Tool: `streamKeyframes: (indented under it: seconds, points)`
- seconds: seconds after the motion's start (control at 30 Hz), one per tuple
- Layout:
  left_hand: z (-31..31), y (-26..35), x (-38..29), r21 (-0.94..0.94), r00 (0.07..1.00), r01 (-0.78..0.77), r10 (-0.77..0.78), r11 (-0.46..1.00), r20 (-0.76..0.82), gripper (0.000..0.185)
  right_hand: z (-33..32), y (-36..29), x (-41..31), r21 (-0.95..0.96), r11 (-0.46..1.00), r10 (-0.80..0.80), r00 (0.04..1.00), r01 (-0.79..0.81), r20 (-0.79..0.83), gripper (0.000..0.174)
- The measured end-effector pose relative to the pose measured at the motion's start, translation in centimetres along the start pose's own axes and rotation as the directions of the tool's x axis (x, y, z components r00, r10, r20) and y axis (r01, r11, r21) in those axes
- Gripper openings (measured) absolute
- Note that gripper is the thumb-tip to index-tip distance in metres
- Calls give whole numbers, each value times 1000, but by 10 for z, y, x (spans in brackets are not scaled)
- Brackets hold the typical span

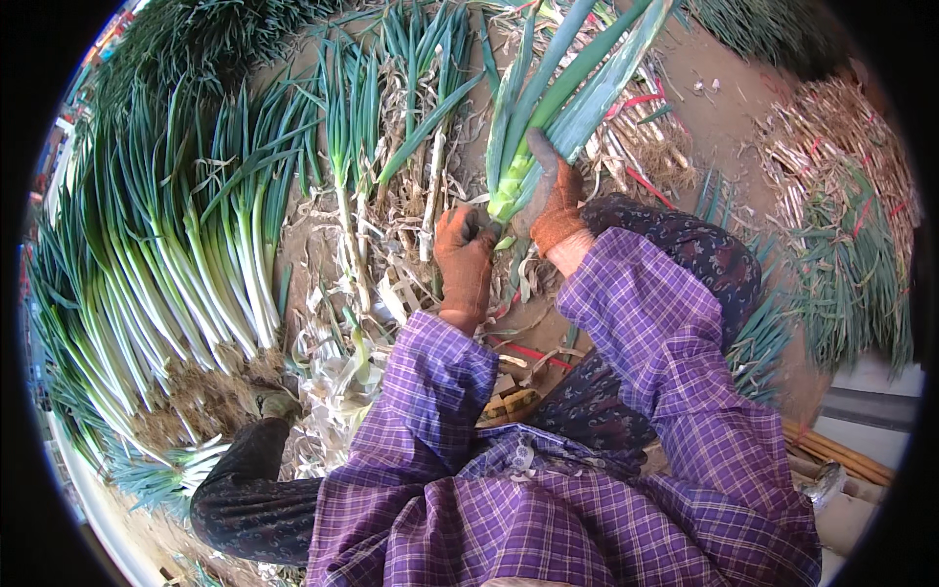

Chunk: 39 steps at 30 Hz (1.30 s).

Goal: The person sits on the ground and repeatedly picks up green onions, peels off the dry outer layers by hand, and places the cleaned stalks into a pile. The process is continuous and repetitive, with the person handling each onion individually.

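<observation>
My right hand (555, 187), in an orange glove with a dark-coated palm and fingers, holds a large green onion (539, 117) by its leafy upper part. Its broad leaves fan up and away, and the pale green neck points down towards my left hand (466, 253). That hand wears a matching glove, and its curled fingers close at the lower end of the neck. The stalk below the neck is mostly hidden. Just under the fingers shows a small light green piece (505, 242). Loose green onions (345, 213) with dry outer skins lie on the ground beyond my left hand.
A thick row of green onions (169, 257) with white stalks and brown roots lies at left. Peeled skins (334, 389) litter the ground beside my bent leg (249, 491). Bundles with red ties (638, 125) lie ahead, and a larger pile (836, 205) is at right.
</observation>
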<state>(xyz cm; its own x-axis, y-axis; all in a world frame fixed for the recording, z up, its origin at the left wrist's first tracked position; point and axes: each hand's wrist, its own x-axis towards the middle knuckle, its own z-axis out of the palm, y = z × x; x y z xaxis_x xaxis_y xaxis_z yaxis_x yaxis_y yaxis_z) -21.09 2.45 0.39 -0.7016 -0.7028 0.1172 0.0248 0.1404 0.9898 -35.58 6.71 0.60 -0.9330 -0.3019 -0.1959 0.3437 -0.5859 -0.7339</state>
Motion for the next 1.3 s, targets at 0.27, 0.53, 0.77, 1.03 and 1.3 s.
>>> streamKeyframes:
  seconds: [0.27,0.53,0.77,1.03,1.3]
  points:
    - [-78,31,-46,301,553,-788,404,537,729,27,25,-70,41,53,997,-64,982,55,178,35]
    - [-185,-51,-122,760,755,-479,-235,438,612,13,1,-168,118,55,997,-71,920,54,385,41]
    - [-224,-46,-83,742,345,466,-871,483,350,22,-35,-122,118,166,985,-8,935,-54,355,33]
    - [-66,55,4,346,917,-376,293,859,269,58,27,-103,54,147,988,-27,870,-53,493,33]
    - [-103,23,-37,168,773,315,-355,934,526,46,88,-77,32,28,945,174,572,-326,801,45]
